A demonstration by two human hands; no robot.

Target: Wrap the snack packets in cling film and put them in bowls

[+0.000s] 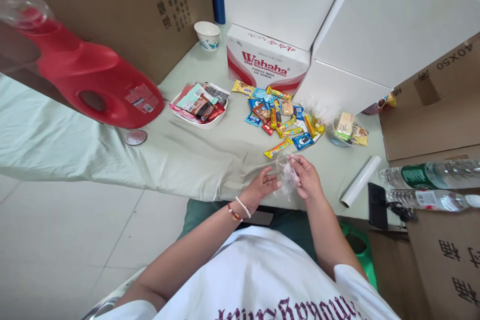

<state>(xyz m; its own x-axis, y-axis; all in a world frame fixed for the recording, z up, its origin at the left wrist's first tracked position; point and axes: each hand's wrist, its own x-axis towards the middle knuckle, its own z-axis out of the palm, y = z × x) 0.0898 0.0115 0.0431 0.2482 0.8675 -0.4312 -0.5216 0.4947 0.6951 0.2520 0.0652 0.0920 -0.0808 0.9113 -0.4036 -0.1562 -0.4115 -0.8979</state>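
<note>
My right hand [306, 177] is closed on a crumpled clear plastic bag [287, 175], pinching its top between thumb and fingers above the table's front edge. Beside the bag, my left hand [260, 188] has its fingers apart and slightly curled; its thumb is close to the plastic, and I cannot tell if they touch. Just beyond both hands lies a loose pile of small wrapped snacks [276, 115] in yellow, blue and red. The nearest is a yellow snack stick [278, 148]. Right of the pile stands a clear plastic cup [340, 138] holding wrapped snacks, with another clear bag [323, 110] behind it.
A white bowl [210, 123] of packets sits left of the pile, near a large red jug [101, 77] and a round lid [135, 137]. A paper cup [207, 36] and Wahaba box [267, 57] stand behind. A white roll [360, 181], phone [377, 206] and water bottles [431, 200] lie right.
</note>
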